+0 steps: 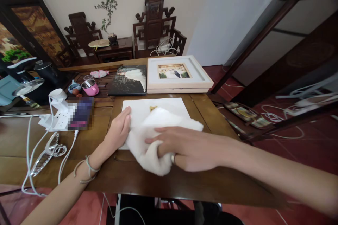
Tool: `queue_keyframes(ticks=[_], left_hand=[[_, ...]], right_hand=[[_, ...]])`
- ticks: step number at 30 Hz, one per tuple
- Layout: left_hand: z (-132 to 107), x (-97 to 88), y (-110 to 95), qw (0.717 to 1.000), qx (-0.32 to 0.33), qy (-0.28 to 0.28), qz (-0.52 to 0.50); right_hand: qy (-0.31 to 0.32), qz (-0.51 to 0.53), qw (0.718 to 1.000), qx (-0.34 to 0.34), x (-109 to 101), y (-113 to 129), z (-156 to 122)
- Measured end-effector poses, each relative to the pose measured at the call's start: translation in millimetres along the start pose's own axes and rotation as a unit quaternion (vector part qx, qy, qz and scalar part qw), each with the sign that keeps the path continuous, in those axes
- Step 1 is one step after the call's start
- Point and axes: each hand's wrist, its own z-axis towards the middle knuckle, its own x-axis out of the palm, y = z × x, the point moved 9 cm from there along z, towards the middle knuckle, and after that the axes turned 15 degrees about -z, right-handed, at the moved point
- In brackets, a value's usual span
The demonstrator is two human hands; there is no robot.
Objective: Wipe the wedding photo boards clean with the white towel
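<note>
A white cloth (158, 123), fluffy and bunched up, is in my right hand (185, 147). The fingers press down into it, and a fold wraps round some of them. Beneath the cloth lies a flat white panel (134, 107) on the table; a small yellow-brown patch (152, 108) shows on it, the rest of its middle hidden. My left hand (118, 128) rests along the panel's left edge with its fingers stretched out. Cords circle that wrist, and a ring is on my right hand.
Behind the panel lie a dark photo board (129, 81) and stacked pale picture frames (195, 74). To the left are a power strip (59, 117) with white cables, a clear hair claw (51, 153), a pink cup (91, 88) and a black kettle (47, 74). Wooden chairs (154, 21) stand beyond.
</note>
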Motion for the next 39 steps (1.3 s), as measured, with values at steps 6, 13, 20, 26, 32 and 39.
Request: queue_keyframes(ticks=[6, 13, 20, 26, 32, 39], left_hand=[[-4, 18.3, 5, 0.996, 0.026, 0.063, 0.054], [-3, 15.8, 0, 0.995, 0.054, 0.054, 0.061], [-3, 12.9, -2, 0.995, 0.062, 0.049, 0.057], [-6, 16.0, 4, 0.996, 0.049, 0.054, 0.059], [-5, 15.6, 6, 0.997, 0.032, 0.057, 0.050], [-5, 15.9, 7, 0.997, 0.028, 0.056, 0.044]], right_hand=[[-0.080, 0.009, 0.990, 0.118, -11, -69, 11], [-0.165, 0.077, 0.970, 0.163, -22, -91, 75], [-0.148, 0.077, 0.973, 0.158, -25, -94, 85], [-0.151, 0.045, 0.958, 0.241, -22, -142, 12], [-0.102, -0.017, 0.958, 0.267, 3, -149, -45], [-0.094, -0.060, 0.985, 0.129, 35, -47, -77]])
